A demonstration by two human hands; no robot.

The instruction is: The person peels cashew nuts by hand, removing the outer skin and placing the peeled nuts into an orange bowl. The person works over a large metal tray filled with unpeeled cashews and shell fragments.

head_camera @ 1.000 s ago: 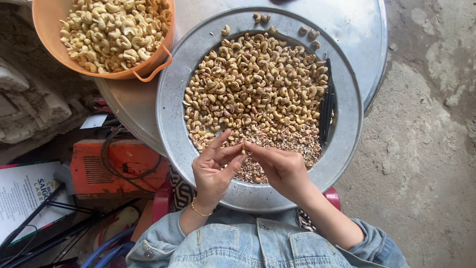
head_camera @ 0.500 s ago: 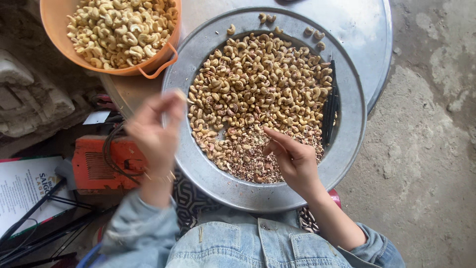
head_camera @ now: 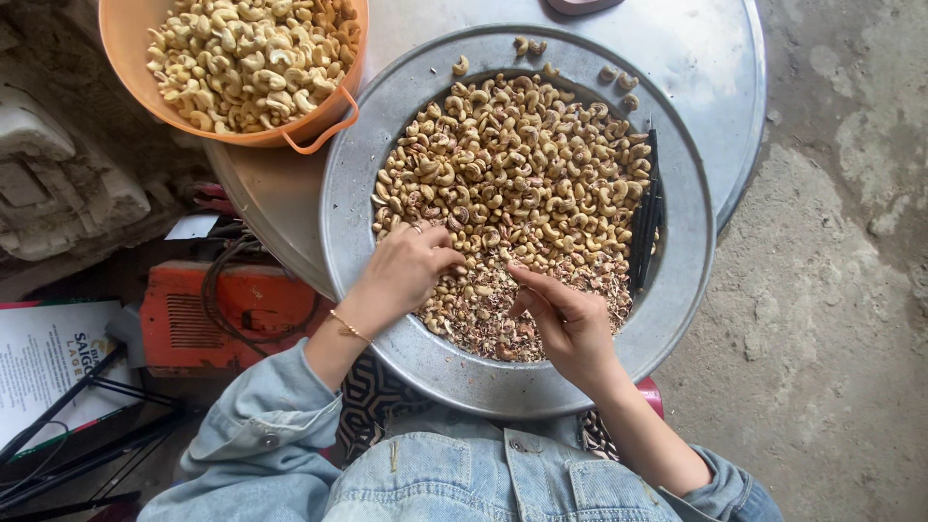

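Head camera looks straight down at a big round metal pan (head_camera: 677, 319), dull grey and smooth, full of curved, pale brown cashew nuts (head_camera: 512, 164). Near the person the nuts turn into small crumbly bits and thin skins (head_camera: 483, 314). The pan sits on a round shiny metal counter (head_camera: 696, 68).

The left hand (head_camera: 406, 271) lies on the nuts with its fingers curled down into them; whether its grip has closed on a nut cannot be told. The right hand (head_camera: 565, 324) has its fingers pinched together at the tips, touching the crumbly bits.

A thin black tool (head_camera: 646, 208) leans inside the pan's right wall. An orange plastic bowl (head_camera: 130, 58), heaped with paler nuts, stands at the top left, touching the pan's rim. A flat white printed paper (head_camera: 43, 358) lies low on the left, near an orange box (head_camera: 208, 309).
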